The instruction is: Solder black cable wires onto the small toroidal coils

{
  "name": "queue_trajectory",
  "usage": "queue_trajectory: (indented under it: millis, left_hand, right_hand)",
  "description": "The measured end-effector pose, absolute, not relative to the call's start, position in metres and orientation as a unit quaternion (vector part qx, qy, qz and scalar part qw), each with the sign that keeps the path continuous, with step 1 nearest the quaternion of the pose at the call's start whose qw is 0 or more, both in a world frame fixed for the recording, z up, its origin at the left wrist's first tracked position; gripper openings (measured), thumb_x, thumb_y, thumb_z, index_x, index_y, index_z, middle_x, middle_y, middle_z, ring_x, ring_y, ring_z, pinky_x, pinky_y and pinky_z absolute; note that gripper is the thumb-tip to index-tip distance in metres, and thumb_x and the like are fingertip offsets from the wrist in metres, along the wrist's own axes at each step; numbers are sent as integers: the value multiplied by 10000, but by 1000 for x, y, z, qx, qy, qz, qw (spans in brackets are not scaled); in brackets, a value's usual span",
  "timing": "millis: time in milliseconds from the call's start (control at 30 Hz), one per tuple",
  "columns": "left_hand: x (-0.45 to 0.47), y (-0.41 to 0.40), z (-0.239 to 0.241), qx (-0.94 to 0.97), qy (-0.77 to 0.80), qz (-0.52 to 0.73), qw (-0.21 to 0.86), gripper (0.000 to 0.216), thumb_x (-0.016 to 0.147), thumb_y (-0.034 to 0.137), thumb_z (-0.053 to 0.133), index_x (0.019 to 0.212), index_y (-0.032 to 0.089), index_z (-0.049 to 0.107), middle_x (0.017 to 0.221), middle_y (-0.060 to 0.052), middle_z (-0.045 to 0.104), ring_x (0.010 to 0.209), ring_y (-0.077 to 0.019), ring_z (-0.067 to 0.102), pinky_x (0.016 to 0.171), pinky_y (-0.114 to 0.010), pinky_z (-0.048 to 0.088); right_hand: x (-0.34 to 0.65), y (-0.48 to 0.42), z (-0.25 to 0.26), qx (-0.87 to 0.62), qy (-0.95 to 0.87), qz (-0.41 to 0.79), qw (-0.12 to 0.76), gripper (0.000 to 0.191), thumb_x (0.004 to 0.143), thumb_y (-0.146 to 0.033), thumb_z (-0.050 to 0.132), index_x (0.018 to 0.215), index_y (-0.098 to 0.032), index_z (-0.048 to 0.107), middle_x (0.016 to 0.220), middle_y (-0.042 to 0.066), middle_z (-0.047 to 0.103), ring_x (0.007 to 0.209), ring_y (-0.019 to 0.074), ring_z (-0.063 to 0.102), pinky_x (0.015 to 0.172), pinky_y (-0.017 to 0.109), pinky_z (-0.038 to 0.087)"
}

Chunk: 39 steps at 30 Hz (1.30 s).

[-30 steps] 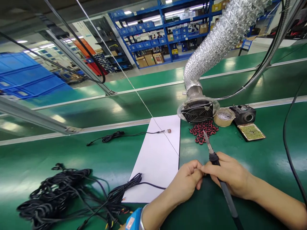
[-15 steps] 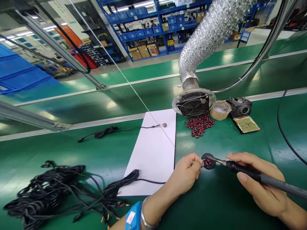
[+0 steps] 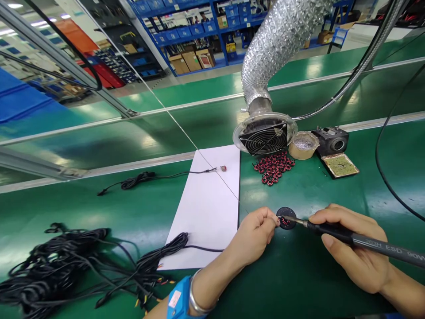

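A: In the head view, what is being held by the left hand (image 3: 255,235)?

B: By its narrowly pinched fingertips, a thin wire end (image 3: 279,216) is being held at the left edge of the black disc (image 3: 287,210). On this disc a small red-and-black part (image 3: 285,222) is being supported.

A: And by the right hand (image 3: 361,267)?

B: The soldering iron (image 3: 365,244) is being gripped by its handle, in the manner of a pen. Its tip is being pointed where wire and part are lying close; whether contact is being made cannot be told.

A: How is such a step being done well?

B: Probably, when the wire is being held motionless, when both pieces are being heated together, and when the fingertips are being guarded from the tip, which is being directed very near them. Also, only light pressure is being advised: if the disc is being pushed, the part may be slipping away.
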State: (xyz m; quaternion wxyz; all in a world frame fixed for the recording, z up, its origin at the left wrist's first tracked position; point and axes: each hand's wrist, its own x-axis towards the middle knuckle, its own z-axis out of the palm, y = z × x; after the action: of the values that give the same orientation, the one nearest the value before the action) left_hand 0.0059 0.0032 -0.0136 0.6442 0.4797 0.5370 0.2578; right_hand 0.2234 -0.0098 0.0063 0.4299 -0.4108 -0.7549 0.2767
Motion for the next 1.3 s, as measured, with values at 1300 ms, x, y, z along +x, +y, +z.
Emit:
queue_trajectory:
  millis: [1300]
  left_hand:
    - [4,5,-11,479,543,233,649,176,877,313,448,803,177,532,520,75,393,484,-98,309,483,-232,223]
  right_hand:
    - [216,-15,9,-346,-777,258,459,290,802,-109,520,1063,-188,620,665,14,568,518,155,519,470,295,413]
